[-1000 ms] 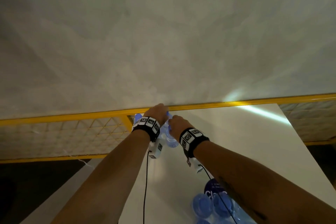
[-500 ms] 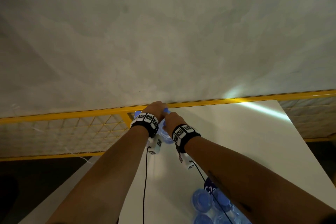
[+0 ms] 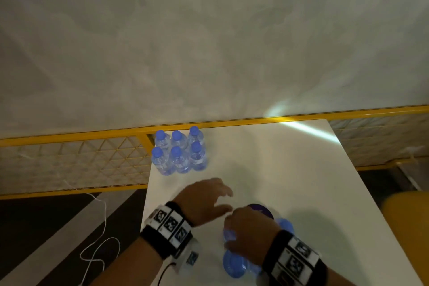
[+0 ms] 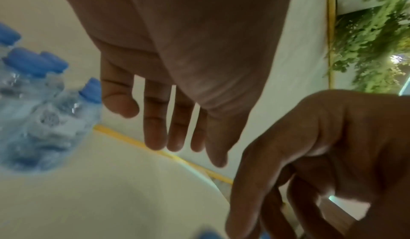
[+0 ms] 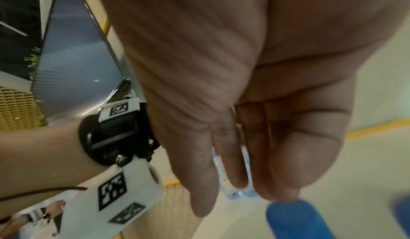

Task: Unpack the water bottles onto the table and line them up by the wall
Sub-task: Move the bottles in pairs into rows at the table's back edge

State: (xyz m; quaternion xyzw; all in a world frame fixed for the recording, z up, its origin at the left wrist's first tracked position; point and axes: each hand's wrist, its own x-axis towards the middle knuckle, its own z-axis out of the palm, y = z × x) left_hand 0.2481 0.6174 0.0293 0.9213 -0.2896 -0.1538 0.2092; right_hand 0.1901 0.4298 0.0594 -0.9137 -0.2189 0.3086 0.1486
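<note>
6 bottles (image 3: 178,151) stand by the wall (image 3: 209,42); left hand (image 3: 204,199) spread, right hand (image 3: 250,232) loose over the pack (image 3: 241,264).

Dim, motion-blurred, glare streak far-right.

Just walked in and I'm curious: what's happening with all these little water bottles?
A person is unpacking small clear plastic water bottles with blue caps onto a white table. Six bottles already stand upright in two rows of three at the far corner, by the yellow rail along the wall. The right hand reaches down over the remaining pack of bottles near the table's front edge. The left hand hovers beside it, fingers spread, holding nothing.
</note>
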